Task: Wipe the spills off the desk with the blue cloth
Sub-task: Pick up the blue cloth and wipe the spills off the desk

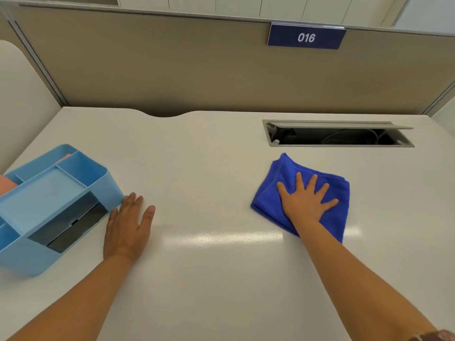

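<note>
A folded blue cloth (283, 175) lies on the white desk (209, 173), right of centre, just in front of the cable opening. My right hand (306, 201) presses flat on the cloth with its fingers spread. My left hand (129, 225) rests palm down on the desk, fingers together, its fingertips touching the corner of a light blue organiser. No spill shows on the desk surface; only a glossy light reflection lies between my hands.
The light blue desk organiser (49, 200) with several compartments stands at the left edge. An open cable hatch (337, 134) is set into the desk at the back right. A beige partition (197, 70) with a "016" sign (306, 37) closes off the back.
</note>
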### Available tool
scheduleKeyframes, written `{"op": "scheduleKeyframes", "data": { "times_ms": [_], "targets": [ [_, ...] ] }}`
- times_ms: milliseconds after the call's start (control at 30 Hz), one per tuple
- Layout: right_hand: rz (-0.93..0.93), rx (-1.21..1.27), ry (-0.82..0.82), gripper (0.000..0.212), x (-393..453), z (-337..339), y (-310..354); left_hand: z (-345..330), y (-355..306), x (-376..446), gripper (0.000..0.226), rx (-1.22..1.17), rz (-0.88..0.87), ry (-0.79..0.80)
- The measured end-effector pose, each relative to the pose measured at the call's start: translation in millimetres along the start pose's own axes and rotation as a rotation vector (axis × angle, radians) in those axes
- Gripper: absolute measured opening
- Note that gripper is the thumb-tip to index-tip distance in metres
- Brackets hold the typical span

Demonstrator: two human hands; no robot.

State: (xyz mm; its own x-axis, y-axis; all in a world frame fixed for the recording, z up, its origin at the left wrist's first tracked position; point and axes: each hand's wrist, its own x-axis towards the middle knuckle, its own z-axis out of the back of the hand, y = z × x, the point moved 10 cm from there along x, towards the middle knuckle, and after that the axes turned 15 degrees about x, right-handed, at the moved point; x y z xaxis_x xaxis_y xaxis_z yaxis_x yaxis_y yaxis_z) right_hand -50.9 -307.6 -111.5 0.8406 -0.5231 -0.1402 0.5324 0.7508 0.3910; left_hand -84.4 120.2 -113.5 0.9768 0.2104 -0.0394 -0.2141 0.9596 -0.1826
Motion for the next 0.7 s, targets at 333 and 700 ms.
{"op": "scheduleKeyframes", "data": {
  "times_ms": [333,700],
  "targets": [
    [-0.104,-0.006,-0.033,0.079,-64.1,-2.4,-34.1,2.3,-3.8,-3.8,0.062,0.037,-0.005,0.015],
    [0.237,-0.027,0.084,0.059,15.1,-49.2,120.7,9.2,-6.2,-9.4,0.061,-0.070,0.021,0.013]
  ]
}}
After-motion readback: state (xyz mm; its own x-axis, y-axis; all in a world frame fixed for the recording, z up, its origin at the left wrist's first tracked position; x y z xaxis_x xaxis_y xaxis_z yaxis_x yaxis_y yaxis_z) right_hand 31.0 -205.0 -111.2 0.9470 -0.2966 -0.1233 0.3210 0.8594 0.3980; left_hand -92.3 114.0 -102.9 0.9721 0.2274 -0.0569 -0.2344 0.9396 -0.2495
